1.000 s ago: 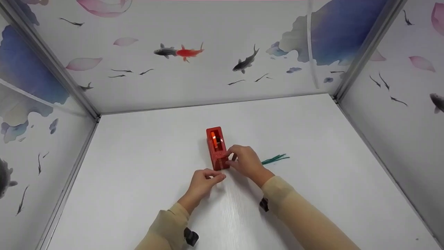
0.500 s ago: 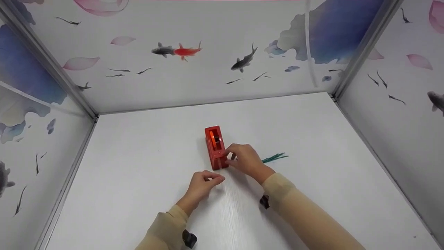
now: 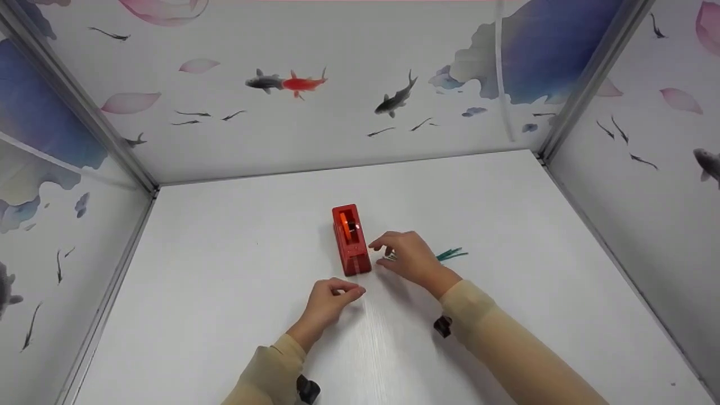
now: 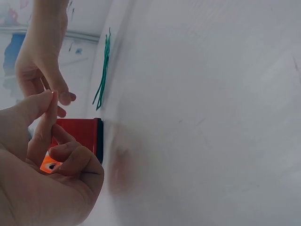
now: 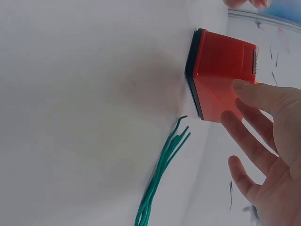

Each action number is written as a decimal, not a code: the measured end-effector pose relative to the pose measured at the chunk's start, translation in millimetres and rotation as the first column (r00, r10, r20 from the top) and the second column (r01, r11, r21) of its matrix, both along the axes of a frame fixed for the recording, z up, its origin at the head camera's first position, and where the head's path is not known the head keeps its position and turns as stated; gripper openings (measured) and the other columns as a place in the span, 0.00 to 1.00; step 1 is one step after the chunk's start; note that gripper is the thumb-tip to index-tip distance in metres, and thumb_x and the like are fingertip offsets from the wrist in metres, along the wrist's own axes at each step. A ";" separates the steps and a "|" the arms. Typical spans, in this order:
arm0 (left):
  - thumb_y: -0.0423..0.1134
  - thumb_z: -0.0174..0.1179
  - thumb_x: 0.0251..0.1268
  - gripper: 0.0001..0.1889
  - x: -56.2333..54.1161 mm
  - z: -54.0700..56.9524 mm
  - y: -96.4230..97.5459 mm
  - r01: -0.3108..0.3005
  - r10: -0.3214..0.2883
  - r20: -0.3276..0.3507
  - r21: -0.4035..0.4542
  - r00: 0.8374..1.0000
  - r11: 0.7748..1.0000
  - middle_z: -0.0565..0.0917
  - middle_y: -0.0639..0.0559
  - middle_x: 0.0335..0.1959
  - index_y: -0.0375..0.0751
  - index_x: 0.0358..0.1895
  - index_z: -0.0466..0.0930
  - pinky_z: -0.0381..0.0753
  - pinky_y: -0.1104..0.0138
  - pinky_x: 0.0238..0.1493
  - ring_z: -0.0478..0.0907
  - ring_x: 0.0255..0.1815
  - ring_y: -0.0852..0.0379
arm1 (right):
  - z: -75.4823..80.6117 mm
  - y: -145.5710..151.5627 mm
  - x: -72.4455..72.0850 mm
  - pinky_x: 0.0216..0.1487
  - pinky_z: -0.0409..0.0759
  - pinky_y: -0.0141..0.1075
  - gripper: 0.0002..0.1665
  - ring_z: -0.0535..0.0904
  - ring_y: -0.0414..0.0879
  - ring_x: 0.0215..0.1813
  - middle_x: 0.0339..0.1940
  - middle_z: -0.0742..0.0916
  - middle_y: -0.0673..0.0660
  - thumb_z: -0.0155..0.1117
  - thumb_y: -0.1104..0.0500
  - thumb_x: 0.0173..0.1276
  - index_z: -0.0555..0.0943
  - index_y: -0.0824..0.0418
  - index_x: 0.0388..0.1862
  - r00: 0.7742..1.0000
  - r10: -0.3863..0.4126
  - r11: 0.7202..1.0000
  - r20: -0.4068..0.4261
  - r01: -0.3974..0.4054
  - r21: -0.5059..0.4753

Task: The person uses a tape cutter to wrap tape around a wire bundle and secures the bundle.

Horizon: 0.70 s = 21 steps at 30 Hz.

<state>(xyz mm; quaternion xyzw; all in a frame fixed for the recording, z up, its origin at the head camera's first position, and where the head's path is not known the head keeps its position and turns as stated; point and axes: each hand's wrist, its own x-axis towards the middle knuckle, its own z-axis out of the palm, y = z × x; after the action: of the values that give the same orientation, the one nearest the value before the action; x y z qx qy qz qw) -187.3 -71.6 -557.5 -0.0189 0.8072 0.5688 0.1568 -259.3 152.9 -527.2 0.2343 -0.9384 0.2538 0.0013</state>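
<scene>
A red tape dispenser point(image 3: 351, 239) with an orange tape roll point(image 3: 345, 225) stands on the white table. Just in front of it, my left hand point(image 3: 326, 304) presses thumb and index fingertip together on a thin, barely visible piece; I cannot tell what it is. The other fingers of that hand are curled in the left wrist view. At the dispenser's right side hovers my right hand point(image 3: 413, 256), its fingers spread and loosely bent, holding nothing. Below it lies a bundle of thin green wires point(image 5: 157, 174), partly hidden by that hand in the head view.
The white tabletop point(image 3: 236, 247) is bounded by a back wall point(image 3: 337, 135) and side walls printed with fish and petals. Both forearms wear beige sleeves point(image 3: 500, 332) with small black devices point(image 3: 308, 389) at the wrists.
My right hand has left the dispenser's side, drawing back to the right with its fingers spreading. The left hand and the dispenser stay nearly in place.
</scene>
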 end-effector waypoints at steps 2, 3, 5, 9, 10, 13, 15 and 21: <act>0.50 0.72 0.65 0.13 1.3 0.0 1.0 -0.008 0.008 0.008 0.008 1.000 1.000 0.85 0.51 0.45 0.46 0.45 0.92 0.74 0.66 0.41 0.73 0.47 0.53 | 1.8 11.3 -0.5 0.56 0.84 0.43 0.20 0.86 0.46 0.47 0.49 0.91 0.48 0.78 0.61 0.63 0.88 0.52 0.55 1.000 -0.004 1.000 0.002 0.004 0.005; 0.50 0.72 0.65 0.13 1.9 0.1 1.7 -0.015 0.015 0.015 0.010 1.000 1.000 0.84 0.51 0.45 0.46 0.45 0.92 0.74 0.66 0.41 0.73 0.47 0.53 | 2.3 17.8 -1.0 0.57 0.83 0.45 0.20 0.86 0.47 0.48 0.49 0.91 0.48 0.78 0.61 0.63 0.89 0.53 0.54 1.000 -0.008 1.000 -0.001 0.008 0.011; 0.50 0.72 0.65 0.13 3.1 -0.2 3.1 -0.030 0.030 0.027 0.006 0.999 1.000 0.84 0.51 0.45 0.48 0.45 0.92 0.75 0.66 0.41 0.73 0.47 0.53 | 2.4 31.7 -2.0 0.59 0.81 0.48 0.18 0.86 0.49 0.50 0.49 0.91 0.49 0.78 0.61 0.63 0.89 0.54 0.53 1.000 -0.027 0.999 0.002 0.027 0.025; 0.52 0.71 0.65 0.14 4.3 -1.0 5.7 -0.051 0.051 0.047 -0.011 0.998 0.999 0.83 0.52 0.46 0.49 0.47 0.91 0.77 0.67 0.41 0.73 0.48 0.52 | 0.0 62.4 -4.9 0.64 0.75 0.55 0.17 0.84 0.52 0.53 0.50 0.91 0.52 0.78 0.62 0.62 0.90 0.55 0.51 0.997 -0.081 0.995 0.012 0.080 0.063; 0.52 0.71 0.65 0.14 4.7 -1.2 6.0 -0.054 0.055 0.052 -0.014 0.997 0.998 0.83 0.52 0.46 0.50 0.47 0.91 0.77 0.67 0.41 0.73 0.49 0.52 | -0.7 69.3 -5.4 0.65 0.74 0.56 0.17 0.84 0.52 0.55 0.51 0.91 0.52 0.78 0.62 0.62 0.90 0.54 0.51 0.995 -0.095 0.993 0.020 0.094 0.072; 0.53 0.71 0.65 0.15 5.5 -0.7 5.9 -0.058 0.059 0.062 -0.014 0.996 0.998 0.82 0.51 0.47 0.49 0.48 0.90 0.78 0.67 0.41 0.73 0.49 0.52 | -2.5 87.2 -6.1 0.67 0.71 0.60 0.17 0.83 0.54 0.58 0.52 0.91 0.54 0.79 0.61 0.61 0.90 0.55 0.50 0.994 -0.106 0.991 0.029 0.103 0.085; 0.53 0.71 0.66 0.16 6.1 -0.8 5.5 -0.059 0.060 0.061 -0.014 0.996 0.998 0.82 0.51 0.47 0.49 0.48 0.90 0.79 0.67 0.40 0.74 0.48 0.52 | -3.9 96.2 -5.8 0.68 0.69 0.61 0.18 0.83 0.55 0.59 0.52 0.91 0.54 0.80 0.61 0.60 0.90 0.55 0.50 0.994 -0.103 0.990 0.033 0.100 0.097; 0.52 0.70 0.66 0.15 7.2 -3.2 5.4 -0.052 0.052 0.048 -0.009 0.997 0.999 0.83 0.51 0.45 0.48 0.48 0.90 0.78 0.68 0.38 0.74 0.47 0.52 | -11.9 118.0 -4.4 0.69 0.66 0.62 0.18 0.82 0.55 0.58 0.49 0.91 0.53 0.81 0.62 0.58 0.91 0.56 0.48 0.995 -0.085 0.991 0.054 0.079 0.107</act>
<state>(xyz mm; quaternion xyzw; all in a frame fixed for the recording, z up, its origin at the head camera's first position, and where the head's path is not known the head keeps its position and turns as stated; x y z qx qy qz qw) -180.1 -66.3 -560.7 -0.0543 0.8045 0.5690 0.1615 -263.7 270.9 -539.1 0.1878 -0.9589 0.2107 -0.0281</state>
